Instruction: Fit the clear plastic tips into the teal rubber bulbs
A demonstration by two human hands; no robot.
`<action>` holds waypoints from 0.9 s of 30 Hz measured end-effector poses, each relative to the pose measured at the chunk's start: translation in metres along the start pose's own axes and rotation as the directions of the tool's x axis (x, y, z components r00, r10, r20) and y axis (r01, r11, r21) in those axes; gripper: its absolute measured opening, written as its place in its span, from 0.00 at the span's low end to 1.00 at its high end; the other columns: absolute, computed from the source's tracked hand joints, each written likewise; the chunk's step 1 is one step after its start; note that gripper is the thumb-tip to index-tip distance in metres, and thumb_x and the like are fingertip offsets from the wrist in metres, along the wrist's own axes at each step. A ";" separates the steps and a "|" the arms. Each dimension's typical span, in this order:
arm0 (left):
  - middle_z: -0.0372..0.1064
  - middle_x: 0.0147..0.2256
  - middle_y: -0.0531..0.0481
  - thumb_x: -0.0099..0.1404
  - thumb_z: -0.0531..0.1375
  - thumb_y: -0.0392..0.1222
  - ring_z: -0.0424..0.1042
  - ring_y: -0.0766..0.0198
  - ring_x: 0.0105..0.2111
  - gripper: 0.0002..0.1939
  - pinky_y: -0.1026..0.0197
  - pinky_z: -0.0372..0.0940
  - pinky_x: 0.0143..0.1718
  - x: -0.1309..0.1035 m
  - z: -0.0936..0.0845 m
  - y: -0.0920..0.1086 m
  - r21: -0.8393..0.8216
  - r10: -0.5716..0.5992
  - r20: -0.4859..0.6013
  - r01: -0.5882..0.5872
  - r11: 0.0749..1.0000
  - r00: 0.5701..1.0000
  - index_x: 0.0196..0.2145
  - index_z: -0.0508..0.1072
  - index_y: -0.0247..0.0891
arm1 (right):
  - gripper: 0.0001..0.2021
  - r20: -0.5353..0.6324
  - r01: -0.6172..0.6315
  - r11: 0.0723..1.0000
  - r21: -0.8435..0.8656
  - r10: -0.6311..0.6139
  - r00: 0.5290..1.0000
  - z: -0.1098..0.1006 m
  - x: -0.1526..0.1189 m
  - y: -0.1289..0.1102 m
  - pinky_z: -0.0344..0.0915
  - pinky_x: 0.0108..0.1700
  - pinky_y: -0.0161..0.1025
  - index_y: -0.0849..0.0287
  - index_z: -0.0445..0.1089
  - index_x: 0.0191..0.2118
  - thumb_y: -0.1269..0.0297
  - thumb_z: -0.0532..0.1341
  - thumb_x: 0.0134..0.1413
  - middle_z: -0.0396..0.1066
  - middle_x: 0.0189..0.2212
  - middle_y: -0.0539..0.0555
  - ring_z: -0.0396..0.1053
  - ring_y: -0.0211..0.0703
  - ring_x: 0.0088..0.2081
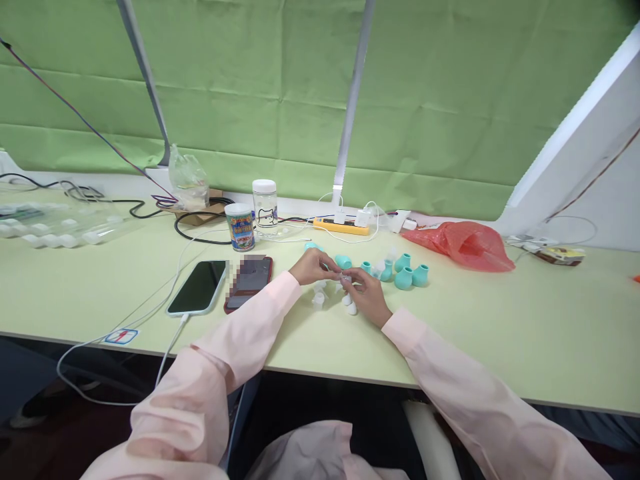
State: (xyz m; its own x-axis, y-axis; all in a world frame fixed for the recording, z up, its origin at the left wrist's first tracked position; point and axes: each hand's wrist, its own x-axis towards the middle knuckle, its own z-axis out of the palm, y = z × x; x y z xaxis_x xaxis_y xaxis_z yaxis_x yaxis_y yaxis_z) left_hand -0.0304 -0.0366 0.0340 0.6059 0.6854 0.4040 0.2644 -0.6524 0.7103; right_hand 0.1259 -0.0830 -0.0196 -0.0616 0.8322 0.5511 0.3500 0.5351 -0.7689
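Over the middle of the pale green table, my left hand point(315, 265) and my right hand point(367, 295) meet at the fingertips. Between them they pinch a small whitish translucent piece point(345, 277), mostly covered by the fingers. Below the hands lie white translucent parts point(319, 300) and small white oval pieces point(352, 308). Several teal bulb-shaped pieces with open necks point(403, 278) stand just right of my right hand. Another teal piece point(343, 261) lies on its side behind the fingertips.
Two phones point(198, 288) point(249, 283) lie left of my left arm, one with a white cable. Behind them stand a printed can point(241, 228) and a clear jar point(265, 207). A yellow power strip point(341, 227) is at the back; a red plastic bag point(463, 245) lies right.
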 end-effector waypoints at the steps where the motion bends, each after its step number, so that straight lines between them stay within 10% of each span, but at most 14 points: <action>1: 0.70 0.24 0.46 0.44 0.61 0.41 0.68 0.66 0.26 0.12 0.67 0.63 0.27 0.000 0.001 -0.001 -0.007 0.007 0.000 -0.007 1.000 1.000 0.26 0.74 0.30 | 0.11 0.004 -0.002 1.000 0.012 0.002 1.000 0.000 0.000 0.000 0.66 0.26 0.35 0.59 0.63 0.35 0.59 0.55 0.44 0.65 0.30 0.53 0.64 0.37 0.28; 27: 0.70 0.29 0.45 0.45 0.60 0.39 0.69 0.67 0.28 0.13 0.65 0.66 0.31 -0.008 0.032 -0.008 0.088 0.069 -0.195 -0.052 0.995 0.978 0.31 0.72 0.30 | 0.15 -0.051 -0.056 0.985 0.160 0.065 0.997 -0.003 0.002 0.001 0.65 0.25 0.36 0.58 0.60 0.38 0.56 0.56 0.43 0.67 0.25 0.51 0.63 0.34 0.21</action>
State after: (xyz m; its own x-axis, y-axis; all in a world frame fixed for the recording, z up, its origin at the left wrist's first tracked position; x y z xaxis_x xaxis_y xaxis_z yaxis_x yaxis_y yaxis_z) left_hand -0.0128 -0.0472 0.0070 0.4648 0.6889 0.5562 0.2974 -0.7132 0.6348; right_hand 0.1286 -0.0817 -0.0185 0.0087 0.8568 0.5156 0.1986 0.5039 -0.8406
